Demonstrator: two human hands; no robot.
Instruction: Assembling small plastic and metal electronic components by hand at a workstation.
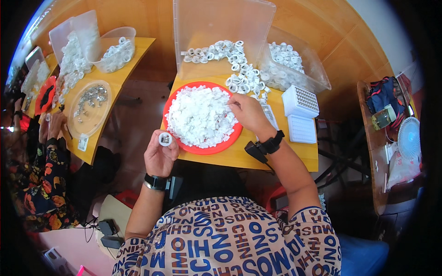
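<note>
My left hand holds up a small round white plastic part with metal pieces in its middle, just off the table's near edge. A round red tray lies in front of me, heaped with small white plastic pieces. Over the tray's right rim, my right hand has its thumb and fingers drawn together at the heap's edge. Whatever sits between those fingertips is too small or hidden to make out. Loose white ring-shaped parts spread across the table beyond the right hand.
Behind the tray stands a clear plastic bin tipped on its side, with another bin of white parts beside it. Stacked white trays of small metal parts stand at right. Leftward, a co-worker's hand is near a round tray.
</note>
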